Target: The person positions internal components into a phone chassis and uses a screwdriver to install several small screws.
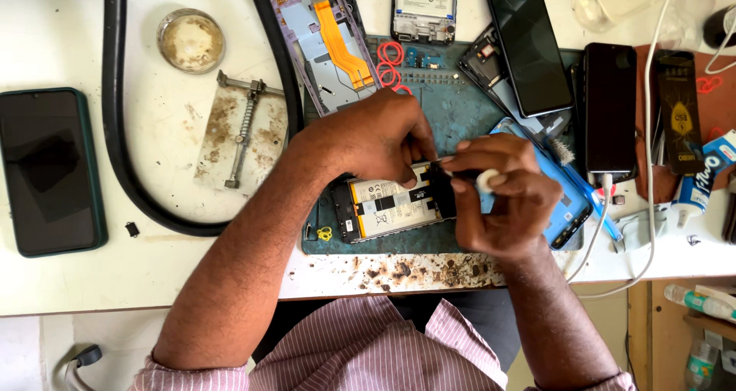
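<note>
opened phone [391, 208]: lies back-off on the teal work mat [452, 111], battery showing, under both hands
left hand [376, 142]: fingers curled shut, pinching down at the phone's top edge
right hand [506, 195]: closed around a small white piece [487, 180], fingertips meeting the left's
step: fine work inside the upper end of the phone, judging by the pinch
next move: likely calls for a steady, light touch
nearby: purple frame [326, 42], green-cased phone [50, 169]

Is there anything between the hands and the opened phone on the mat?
Nothing visible. The left hand and right hand both rest directly on the opened phone lying on the blue-green mat. The other phones and parts lie off to the sides.
</note>
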